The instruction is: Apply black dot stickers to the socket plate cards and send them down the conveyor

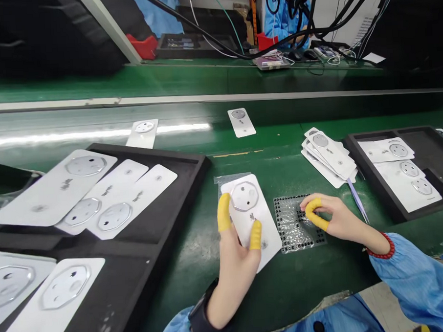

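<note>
"Where's the main piece right now?"

"A white card (259, 228) with an octagonal clear patch (245, 196) on it is in the left hand (235, 268), just above the middle of the green worktop (303, 285). Its upper end lies over a clear plastic film (229, 179)."

"And the grip on that side?"

"Clamped on the card. The thumb and a finger, both in yellow finger cots (224, 212), press on its face, with a black wristband (200, 309) at the wrist."

"What about the right hand (339, 217)?"

"It's just beside the card, over a perforated sheet (300, 236) dotted with black. Its grip is together, thumb and forefinger pinched, and anything tiny between them would be hidden. A red bead bracelet (381, 249) sits above a blue sleeve (406, 275)."

"What's around them?"

"To the right, a fanned stack of white cards (327, 156) lies beside pale tweezers (358, 199), with a black tray (391, 197) of cards beyond. A larger black tray (202, 159) on the left holds more cards. Two single cards (142, 132) (241, 122) lie farther along the worktop."

"Anyone else there?"

"Yes, a person in blue (281, 29) is across the way, behind the far bench."
</note>
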### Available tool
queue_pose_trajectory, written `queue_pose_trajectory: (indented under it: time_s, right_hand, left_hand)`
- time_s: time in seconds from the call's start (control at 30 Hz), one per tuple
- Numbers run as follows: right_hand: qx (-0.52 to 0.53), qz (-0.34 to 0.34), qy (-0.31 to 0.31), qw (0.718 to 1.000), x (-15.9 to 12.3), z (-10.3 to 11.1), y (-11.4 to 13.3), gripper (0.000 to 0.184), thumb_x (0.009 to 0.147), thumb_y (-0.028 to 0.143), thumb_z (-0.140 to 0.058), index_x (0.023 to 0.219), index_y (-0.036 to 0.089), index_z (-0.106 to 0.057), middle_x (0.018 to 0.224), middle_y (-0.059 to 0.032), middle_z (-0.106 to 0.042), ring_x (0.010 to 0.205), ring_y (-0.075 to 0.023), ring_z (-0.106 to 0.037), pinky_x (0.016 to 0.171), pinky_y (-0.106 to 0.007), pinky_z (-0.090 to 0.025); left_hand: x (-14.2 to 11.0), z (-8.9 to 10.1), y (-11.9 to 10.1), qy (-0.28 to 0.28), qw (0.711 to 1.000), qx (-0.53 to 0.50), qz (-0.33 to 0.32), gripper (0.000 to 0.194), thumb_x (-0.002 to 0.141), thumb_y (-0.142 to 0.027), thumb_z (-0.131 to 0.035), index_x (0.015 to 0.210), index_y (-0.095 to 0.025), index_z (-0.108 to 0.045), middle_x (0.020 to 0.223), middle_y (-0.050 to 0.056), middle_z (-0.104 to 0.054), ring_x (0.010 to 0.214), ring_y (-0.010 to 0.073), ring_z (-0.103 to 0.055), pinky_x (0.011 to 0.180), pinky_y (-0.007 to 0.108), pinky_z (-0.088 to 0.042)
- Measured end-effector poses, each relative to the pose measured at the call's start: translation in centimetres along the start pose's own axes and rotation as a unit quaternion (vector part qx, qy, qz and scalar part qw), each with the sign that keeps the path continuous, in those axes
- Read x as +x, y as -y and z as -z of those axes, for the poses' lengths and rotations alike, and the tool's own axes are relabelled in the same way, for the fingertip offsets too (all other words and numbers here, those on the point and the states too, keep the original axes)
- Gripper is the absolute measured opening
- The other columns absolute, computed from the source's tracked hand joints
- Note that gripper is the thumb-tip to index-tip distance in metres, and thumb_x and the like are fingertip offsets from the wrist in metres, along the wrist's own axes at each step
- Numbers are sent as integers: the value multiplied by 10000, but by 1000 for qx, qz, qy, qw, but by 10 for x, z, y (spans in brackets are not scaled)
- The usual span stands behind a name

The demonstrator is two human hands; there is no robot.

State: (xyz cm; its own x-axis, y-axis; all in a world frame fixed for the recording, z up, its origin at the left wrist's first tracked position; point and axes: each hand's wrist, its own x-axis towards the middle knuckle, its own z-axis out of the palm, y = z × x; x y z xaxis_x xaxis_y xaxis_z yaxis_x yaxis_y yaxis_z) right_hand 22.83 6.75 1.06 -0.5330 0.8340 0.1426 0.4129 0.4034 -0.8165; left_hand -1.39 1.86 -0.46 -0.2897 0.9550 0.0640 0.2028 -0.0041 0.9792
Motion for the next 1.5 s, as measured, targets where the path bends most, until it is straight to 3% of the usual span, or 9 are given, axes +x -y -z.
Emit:
queue_pose_trajectory:
  time_s: [0.1, 0.23, 0.33, 0.47, 0.67, 0.9, 1.07, 1.23, 1.5]
  right_hand:
    - [48, 16, -88, 995, 10, -3, 22, 64, 880, 135, -592, 883, 199, -588, 1030, -74, -619, 941, -163, -641, 797, -302, -569]
    - [4, 115, -145, 983, 25, -23, 49, 111, 873, 103, -592, 937, 191, -572, 1070, -86, -534, 956, -170, -592, 841, -341, -537]
    - [-30, 143, -159, 976, 28, -35, 56, 158, 861, 81, -588, 966, 194, -554, 1098, -91, -473, 954, -180, -569, 833, -367, -534]
    - [-53, 123, -158, 978, 24, -37, 55, 153, 857, 90, -596, 953, 203, -559, 1113, -91, -446, 991, -212, -556, 855, -417, -526]
    - [-11, 97, -177, 979, 24, -37, 57, 130, 846, 96, -614, 890, 211, -571, 1092, -74, -427, 982, -197, -538, 856, -390, -522]
    - [93, 40, -195, 975, 21, -38, 53, 315, 805, 137, -692, 1034, 267, -520, 1213, -73, -415, 1048, -195, -513, 873, -364, -517]
    - [226, -23, -118, 967, 22, -27, 56, 294, 810, 173, -706, 1024, 254, -521, 1331, -84, -447, 1036, -177, -586, 846, -331, -551]
    - [337, -80, -37, 937, 25, -18, 62, 280, 817, 158, -692, 1020, 246, -520, 1259, -62, -556, 894, -143, -664, 763, -308, -596]
    - [338, -123, -39, 932, 27, -14, 65, 252, 776, 132, -709, 959, 219, -559, 1148, -48, -605, 817, -124, -655, 702, -266, -589]
  left_hand:
    - [-17, -9, 3, 62, 997, 29, -20, 885, 895, -333, -582, 1541, -157, -2, 909, 74, -745, 747, 236, -726, 718, 337, -565]
    - [-31, -15, 0, 122, 980, 129, -90, 570, 910, -264, -523, 1418, -104, -320, 633, 5, -687, 445, 189, -632, 471, 256, -471]
    - [-34, -14, -5, 141, 958, 180, -172, 285, 866, -151, -479, 1151, -149, -503, 574, -9, -657, 395, 169, -601, 410, 226, -411]
    - [-36, -13, -6, 124, 925, 231, -275, 217, 757, -35, -407, 873, -206, -474, 508, -19, -587, 338, 155, -531, 369, 228, -345]
    - [-37, -13, -1, 131, 911, 232, -316, 275, 707, -3, -383, 872, -219, -423, 525, -29, -565, 349, 149, -523, 380, 225, -376]
    - [-36, -11, -13, 178, 933, 138, -282, 284, 760, -7, -419, 945, -217, -468, 615, -22, -648, 450, 141, -627, 456, 195, -491]
    - [-37, -10, -17, 196, 947, 88, -238, 261, 807, -50, -490, 1011, -209, -521, 615, -25, -654, 571, 166, -693, 529, 204, -545]
    - [-44, -8, -13, 230, 964, 40, -129, 487, 869, -144, -546, 1342, -208, -447, 697, 13, -707, 629, 200, -706, 553, 247, -567]
    - [-51, -4, -6, 247, 968, -40, -4, 660, 862, -311, -627, 1469, -217, -385, 770, 62, -724, 658, 236, -689, 609, 322, -585]
